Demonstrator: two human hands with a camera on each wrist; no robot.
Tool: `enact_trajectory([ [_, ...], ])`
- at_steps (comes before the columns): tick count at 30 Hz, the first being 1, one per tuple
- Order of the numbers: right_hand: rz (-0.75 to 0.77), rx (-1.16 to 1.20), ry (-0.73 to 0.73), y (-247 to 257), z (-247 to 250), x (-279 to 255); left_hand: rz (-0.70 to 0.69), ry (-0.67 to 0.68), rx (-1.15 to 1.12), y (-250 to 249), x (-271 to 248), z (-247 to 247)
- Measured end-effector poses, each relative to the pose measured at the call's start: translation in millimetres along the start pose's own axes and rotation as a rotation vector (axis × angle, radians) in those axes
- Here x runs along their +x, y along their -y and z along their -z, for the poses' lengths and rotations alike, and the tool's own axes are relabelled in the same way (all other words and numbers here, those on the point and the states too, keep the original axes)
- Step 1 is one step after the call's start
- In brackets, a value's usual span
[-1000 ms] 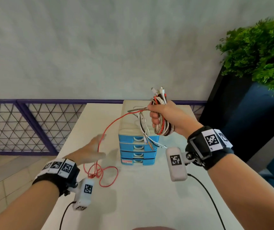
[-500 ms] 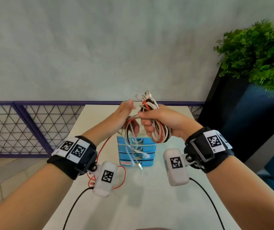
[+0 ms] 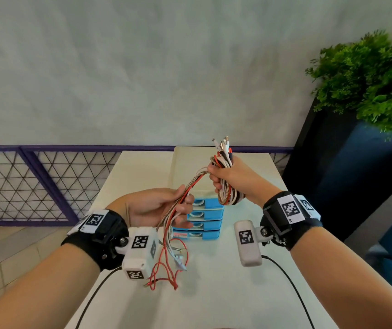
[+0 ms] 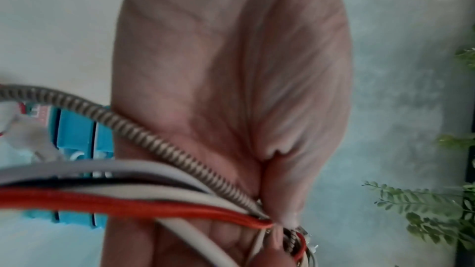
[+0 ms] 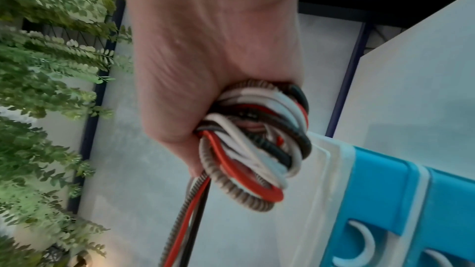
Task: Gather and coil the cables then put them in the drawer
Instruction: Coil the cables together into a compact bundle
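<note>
My right hand (image 3: 217, 179) is raised over the drawer unit and grips a coil of cables (image 3: 228, 198) in red, white, black and braided; their plugs (image 3: 223, 143) stick up above the fist. In the right wrist view the coil (image 5: 252, 149) loops out below the right hand (image 5: 218, 48). Loose strands (image 3: 190, 188) run from that fist down into my left hand (image 3: 180, 205), palm up, fingers curled round them. The tails (image 3: 168, 269) hang to the table. In the left wrist view the strands (image 4: 128, 206) cross the left hand (image 4: 231, 68).
A small unit of several blue drawers (image 3: 202, 219), all closed, stands mid-table under the hands; it also shows as the drawers (image 5: 385, 190) in the right wrist view. The white table (image 3: 225, 293) is flanked by a purple mesh railing (image 3: 35, 181) on the left and a plant (image 3: 368, 79) on a dark planter on the right.
My left hand left the table, rose to the bundle at my right hand, then slid down the strands toward me. The red cable's tail has been drawn up and closer.
</note>
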State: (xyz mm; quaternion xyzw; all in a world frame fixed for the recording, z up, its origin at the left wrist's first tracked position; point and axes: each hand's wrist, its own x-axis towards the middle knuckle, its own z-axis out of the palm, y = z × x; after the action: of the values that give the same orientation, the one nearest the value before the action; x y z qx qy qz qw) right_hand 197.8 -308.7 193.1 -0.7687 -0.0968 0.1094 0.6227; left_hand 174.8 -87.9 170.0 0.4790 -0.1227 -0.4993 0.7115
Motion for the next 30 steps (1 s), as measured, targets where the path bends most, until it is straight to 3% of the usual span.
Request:
enact_trajectory([
  [5,-0.060,0.142,-0.160,-19.6,7.0,3.6,0.174,-0.074,0.242,-2.0,-3.8,-0.6],
  [10,-0.160,0.406,-0.103,-33.1,1.7,3.0,0.006,-0.315,0.508,2.9,10.9,-19.0],
  [13,-0.167,0.510,-0.083,-34.1,-1.4,4.4,-0.041,-0.378,0.622,14.4,24.4,-31.2],
  [20,-0.130,0.634,-0.036,-25.5,5.6,2.0,-0.040,-0.066,-0.091,16.9,19.9,-20.1],
  [24,-0.141,0.619,0.075,-21.8,7.3,-1.0,0.009,-0.099,-0.180,15.2,11.9,-16.3],
  [27,-0.144,0.547,0.168,-18.0,4.0,-1.9,-0.052,-0.175,-0.185,15.5,14.6,-22.9],
  [30,-0.098,0.450,0.176,-13.3,3.0,-0.8,-0.076,-0.088,-0.255,15.4,16.6,-24.4],
])
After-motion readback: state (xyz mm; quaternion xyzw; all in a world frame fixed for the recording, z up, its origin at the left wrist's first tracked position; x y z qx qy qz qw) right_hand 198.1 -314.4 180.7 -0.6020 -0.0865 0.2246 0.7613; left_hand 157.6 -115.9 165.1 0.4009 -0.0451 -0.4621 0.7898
